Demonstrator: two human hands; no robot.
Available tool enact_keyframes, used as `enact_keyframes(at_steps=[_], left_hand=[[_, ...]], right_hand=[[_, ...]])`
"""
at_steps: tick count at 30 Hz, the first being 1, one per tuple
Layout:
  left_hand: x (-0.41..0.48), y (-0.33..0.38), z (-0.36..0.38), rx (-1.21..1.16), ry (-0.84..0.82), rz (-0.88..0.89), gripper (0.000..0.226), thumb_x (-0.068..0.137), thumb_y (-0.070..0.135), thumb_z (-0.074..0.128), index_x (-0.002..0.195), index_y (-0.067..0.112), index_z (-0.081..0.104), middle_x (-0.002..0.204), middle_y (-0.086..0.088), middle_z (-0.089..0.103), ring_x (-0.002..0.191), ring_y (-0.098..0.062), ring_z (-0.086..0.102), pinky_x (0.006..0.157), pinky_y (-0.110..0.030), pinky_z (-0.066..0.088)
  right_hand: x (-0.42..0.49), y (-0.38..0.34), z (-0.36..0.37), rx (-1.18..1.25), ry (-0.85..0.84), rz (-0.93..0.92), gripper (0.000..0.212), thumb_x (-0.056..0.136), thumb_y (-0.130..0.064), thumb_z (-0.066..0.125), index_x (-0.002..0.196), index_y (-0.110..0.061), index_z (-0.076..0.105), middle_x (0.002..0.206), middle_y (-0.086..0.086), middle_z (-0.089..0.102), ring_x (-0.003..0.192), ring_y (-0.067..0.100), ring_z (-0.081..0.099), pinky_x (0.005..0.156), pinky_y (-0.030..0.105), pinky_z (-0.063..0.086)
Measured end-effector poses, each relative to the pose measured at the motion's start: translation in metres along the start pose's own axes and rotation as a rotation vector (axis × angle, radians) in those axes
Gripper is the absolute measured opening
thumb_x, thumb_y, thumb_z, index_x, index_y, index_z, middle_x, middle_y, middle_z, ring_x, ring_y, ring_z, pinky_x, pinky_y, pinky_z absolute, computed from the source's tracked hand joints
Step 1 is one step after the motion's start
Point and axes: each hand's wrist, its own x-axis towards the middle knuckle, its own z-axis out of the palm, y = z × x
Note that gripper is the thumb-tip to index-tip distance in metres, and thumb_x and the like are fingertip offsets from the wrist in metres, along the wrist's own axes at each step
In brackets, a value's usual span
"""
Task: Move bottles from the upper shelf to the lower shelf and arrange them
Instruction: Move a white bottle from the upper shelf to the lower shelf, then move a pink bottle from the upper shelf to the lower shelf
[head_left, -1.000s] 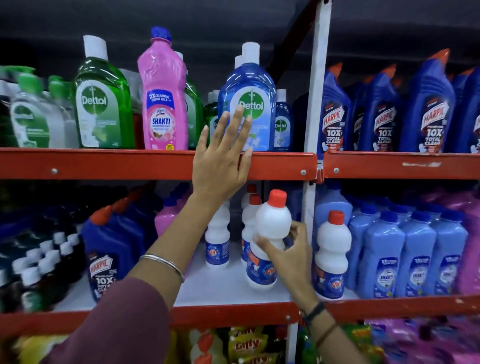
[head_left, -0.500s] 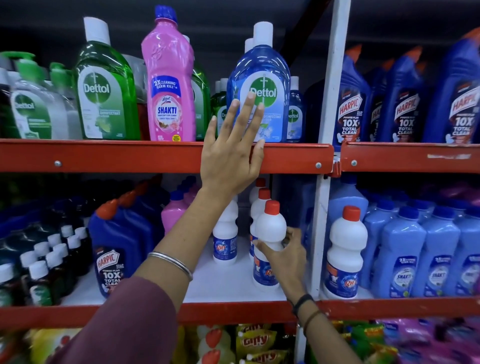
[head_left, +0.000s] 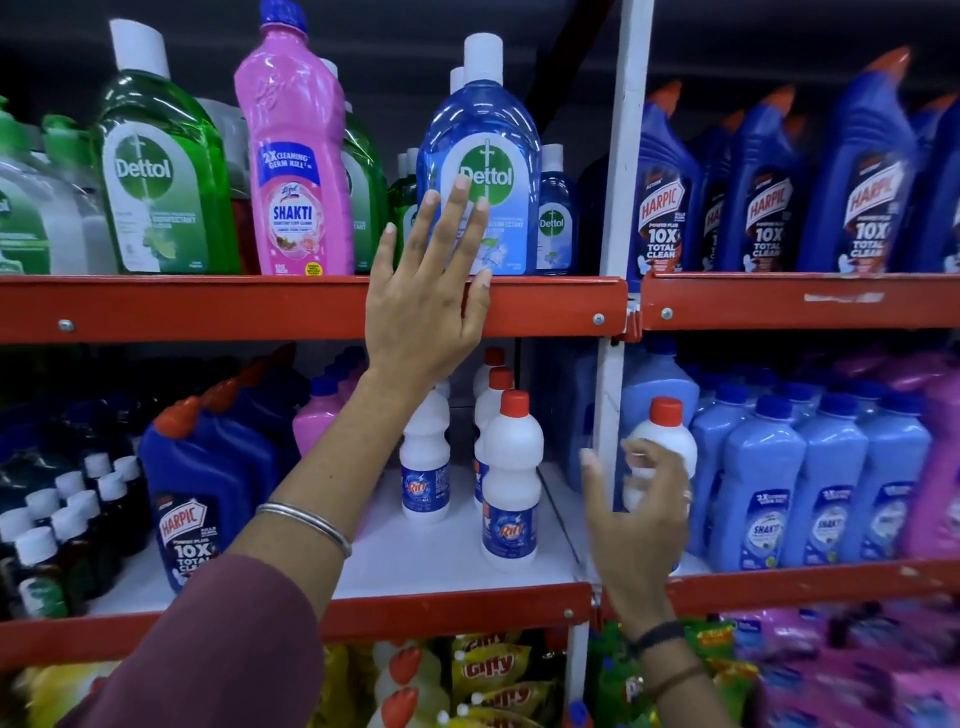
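Note:
My left hand (head_left: 426, 291) is raised flat with fingers spread, resting against the red front edge of the upper shelf (head_left: 208, 306) and overlapping the big blue Dettol bottle (head_left: 483, 130). A pink Shakti bottle (head_left: 296, 156) and a green Dettol bottle (head_left: 156, 171) stand to its left. On the lower shelf (head_left: 447, 561) a white red-capped Rin bottle (head_left: 511, 483) stands free, with more white bottles (head_left: 425, 467) behind. My right hand (head_left: 636, 519) hovers open just right of it, in front of another white bottle (head_left: 662, 436).
A white upright post (head_left: 618, 208) divides the bays. Blue Harpic bottles (head_left: 769, 187) fill the upper right; pale blue Shakti bottles (head_left: 810, 478) the lower right. A Harpic bottle (head_left: 197, 493) and small dark bottles (head_left: 67, 530) sit lower left. Packets (head_left: 488, 670) lie below.
My right hand has let go of the white red-capped bottle, which now stands on the lower shelf, and has drawn back to the right. My left hand stays on the upper shelf edge.

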Motion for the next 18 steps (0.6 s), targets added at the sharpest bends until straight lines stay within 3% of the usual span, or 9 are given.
enact_keyframes(at_steps=[3,8,13,18], left_hand=[[0.000,0.000,-0.001,-0.003,-0.007,-0.004,0.054,0.099,0.033,0.035,0.151,0.020,0.028,0.159,-0.003,0.026,0.147,-0.022,0.023,0.116,-0.048,0.026],[0.000,0.000,-0.001,-0.001,-0.010,-0.008,0.054,0.099,0.033,0.036,0.151,0.020,0.028,0.159,-0.003,0.026,0.147,-0.021,0.023,0.116,-0.048,0.026],[0.000,0.000,0.000,0.004,-0.012,-0.006,0.054,0.100,0.033,0.035,0.151,0.020,0.027,0.160,-0.002,0.025,0.147,-0.021,0.023,0.116,-0.048,0.027],[0.001,-0.001,-0.001,0.005,-0.018,-0.003,0.053,0.100,0.034,0.034,0.151,0.020,0.027,0.160,-0.002,0.025,0.147,-0.022,0.023,0.116,-0.048,0.027]], right_hand=[[0.022,0.026,-0.016,0.023,0.072,0.077,0.056,0.075,-0.039,0.063,0.116,-0.006,0.045,0.115,0.017,0.051,0.107,0.029,0.049,0.089,0.037,0.044],[0.036,0.064,-0.017,-0.105,-0.229,0.281,0.088,0.066,-0.020,0.077,0.138,-0.013,0.026,0.136,0.016,0.039,0.120,0.032,0.044,0.096,0.044,0.044],[0.032,0.075,-0.020,-0.174,-0.285,0.301,0.075,0.070,-0.023,0.076,0.131,-0.013,0.035,0.125,0.017,0.057,0.110,0.038,0.055,0.081,0.044,0.050],[0.032,0.062,-0.030,-0.148,-0.238,0.277,0.075,0.063,-0.028,0.084,0.123,-0.012,0.041,0.120,0.018,0.061,0.105,0.039,0.059,0.078,0.044,0.052]])
